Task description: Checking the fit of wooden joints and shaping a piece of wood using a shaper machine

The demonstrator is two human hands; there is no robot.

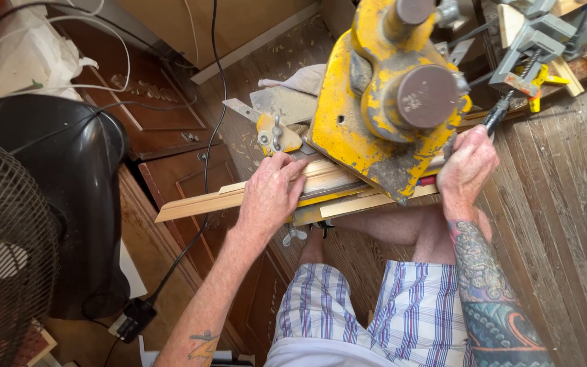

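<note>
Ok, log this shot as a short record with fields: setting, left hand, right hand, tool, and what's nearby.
Setting: wooden floor, seen from above, person seated in plaid shorts
Left hand: pressed flat on a strip of wood moulding
Right hand: at the right edge of the saw base, grip unclear
Tool: worn yellow mitre saw over the moulding
Nearby: black fan at left, grey corner clamp at upper right, black cable

At frame centre I press my left hand on a long pale wooden moulding strip under the worn yellow metal mitre machine; my right hand rests at its right, a black pedestal fan at lower left.
</note>
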